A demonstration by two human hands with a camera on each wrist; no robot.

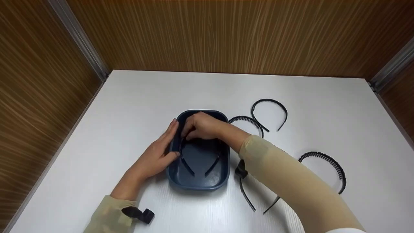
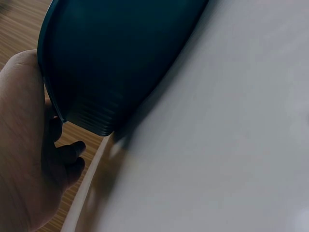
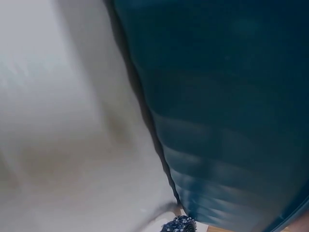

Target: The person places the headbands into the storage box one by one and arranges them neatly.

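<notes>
The right hand [image 1: 202, 126] pinches a light, springy black headband [image 1: 200, 158] at its arch inside the navy tray [image 1: 197, 186], which the flat-fingered left hand [image 1: 155, 155] steadies.

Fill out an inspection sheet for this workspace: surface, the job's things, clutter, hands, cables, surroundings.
Surface: white table, wood-grain texture.
Job's things: dark blue tray; black headband in tray, its ends pointing toward the person.
Clutter: four more black headbands on the table right of the tray: far headband, toothed headband by tray, right headband, near headband partly under the right sleeve.
Hands: left hand flat against the tray's left wall; right hand curled on the arch of the headband inside the tray.
Cables: nothing seen.
Surroundings: brown wood-grain walls on three sides.
</notes>
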